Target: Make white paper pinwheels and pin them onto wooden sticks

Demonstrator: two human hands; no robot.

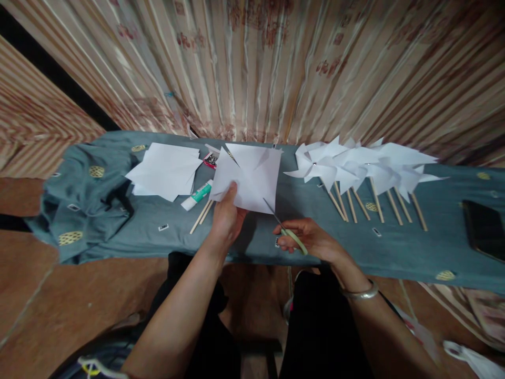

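My left hand (229, 213) grips a square sheet of white paper (256, 176) by its near left side, thumb on top. A slit runs inward from the sheet's upper left corner. My right hand (302, 237) is closed round the yellow-green handles of a pair of scissors (294, 239). Their blades reach the sheet's near right corner; whether they are parted I cannot make out. Under and left of the sheet lie wooden sticks (202, 217) and a green and white glue stick (197, 195). A small red box of metal pins (210, 159) sits just behind.
A stack of white paper (168, 171) lies on the cloth-covered table (252, 247) at left. Several white paper pinwheels (366, 163) on sticks overlap at right. A dark phone (484, 229) rests near the right end. A pleated curtain (252, 68) hangs along the far edge.
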